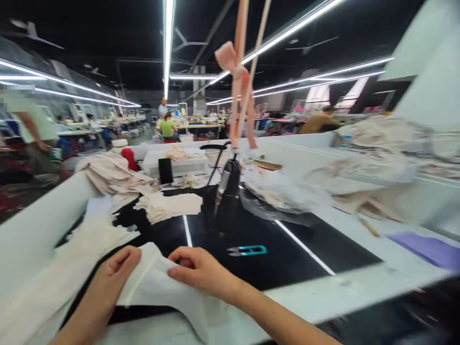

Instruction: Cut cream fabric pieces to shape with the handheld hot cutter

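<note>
Both my hands rest on a piece of white fabric point(172, 292) at the near edge of a black work surface point(287, 258). My left hand point(111, 278) lies on the fabric's left part with fingers curled over it. My right hand point(201, 270) pinches the cloth's upper edge between thumb and fingers. A small pair of teal-handled thread snips point(247, 250) lies on the black surface just right of my right hand.
A black upright tool point(228, 194) stands mid-table under hanging pink ribbon point(239, 72). Stacks of cream fabric pieces point(168, 206) lie left and behind, a clear plastic bag point(283, 191) to the right, a purple sheet point(431, 249) at far right. People work at distant tables.
</note>
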A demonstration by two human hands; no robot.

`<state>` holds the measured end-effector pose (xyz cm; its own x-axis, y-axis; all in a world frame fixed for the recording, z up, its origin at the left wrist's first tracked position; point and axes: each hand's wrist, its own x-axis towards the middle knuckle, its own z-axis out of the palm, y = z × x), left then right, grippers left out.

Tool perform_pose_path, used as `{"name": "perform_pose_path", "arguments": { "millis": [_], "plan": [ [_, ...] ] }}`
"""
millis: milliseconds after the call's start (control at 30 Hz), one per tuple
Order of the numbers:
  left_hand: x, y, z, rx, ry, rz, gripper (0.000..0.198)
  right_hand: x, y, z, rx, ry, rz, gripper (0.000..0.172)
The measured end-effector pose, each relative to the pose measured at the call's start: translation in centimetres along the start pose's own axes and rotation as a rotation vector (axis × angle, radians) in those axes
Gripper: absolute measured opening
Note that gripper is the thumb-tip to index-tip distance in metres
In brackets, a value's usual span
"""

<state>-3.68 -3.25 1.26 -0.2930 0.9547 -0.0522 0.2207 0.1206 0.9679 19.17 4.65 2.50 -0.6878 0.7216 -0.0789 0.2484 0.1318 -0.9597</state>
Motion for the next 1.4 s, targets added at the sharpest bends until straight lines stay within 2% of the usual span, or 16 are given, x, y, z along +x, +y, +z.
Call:
{"name": "perform_pose_path", "arguments": {
  "millis": [100, 200, 333, 500, 600, 700, 800, 900, 1033, 1167, 1233, 1300, 1367, 1400],
  "plan": [
    [2.1, 2.3, -0.1, -0.072, 0.049, 0.048, 0.06, 2.5, 0.8, -1.5, -0.018, -0.051, -0.065, 0.03],
    [5.0, 3.6, -0.8, -0.06, 0.109, 0.109, 0.062, 4.8, 0.9, -2.9, -0.048, -0.008, -0.115, 0.035],
    [9.2, 5.4, -1.1, -0.031, 0.119, 0.128, 0.054, 7.8, 0.6, -5.0, -0.1, 0.223, -0.161, 0.035],
    [14.8, 7.6, 0.7, 0.058, 0.085, 0.082, 0.033, 11.5, 1.2, -8.5, -0.198, 0.559, -0.161, 0.03],
    [17.5, 8.0, 1.9, 0.14, 0.073, 0.054, 0.033, 13.5, 1.8, -10.8, -0.287, 0.655, -0.143, 0.032],
    [19.3, 7.6, 2.4, 0.236, 0.073, 0.018, 0.035, 15.3, 2.6, -12.7, -0.388, 0.684, -0.147, 0.034],
    [20.2, 6.4, 2.6, 0.326, 0.065, -0.022, 0.035, 16.8, 3.4, -13.8, -0.496, 0.665, -0.173, 0.035],
    [20.5, 4.9, 2.9, 0.394, 0.038, -0.064, 0.036, 17.6, 4.0, -13.9, -0.609, 0.617, -0.202, 0.035],
    [20.5, 3.3, 3.4, 0.451, -0.002, -0.095, 0.036, 17.1, 4.1, -13.3, -0.757, 0.549, -0.233, 0.033],
    [20.2, 3.5, 3.3, 0.5, -0.037, -0.101, 0.036, 15.7, 3.5, -12.2, -0.847, 0.522, -0.277, 0.032],
    [19.7, 4.2, 2.7, 0.533, -0.047, -0.09, 0.036, 14.9, 2.9, -11.2, -0.861, 0.503, -0.304, 0.032],
    [18.8, 5.1, 1.4, 0.581, -0.039, -0.067, 0.035, 13.5, 2.2, -9.7, -0.857, 0.461, -0.34, 0.025],
    [17.5, 5.9, -0.5, 0.651, -0.007, -0.034, 0.032, 11.3, 1.4, -7.8, -0.833, 0.393, -0.388, 0.013],
    [16.8, 6.3, -1.8, 0.694, 0.017, -0.017, 0.029, 9.9, 1.1, -6.7, -0.815, 0.346, -0.417, 0.015]
  ]
}}
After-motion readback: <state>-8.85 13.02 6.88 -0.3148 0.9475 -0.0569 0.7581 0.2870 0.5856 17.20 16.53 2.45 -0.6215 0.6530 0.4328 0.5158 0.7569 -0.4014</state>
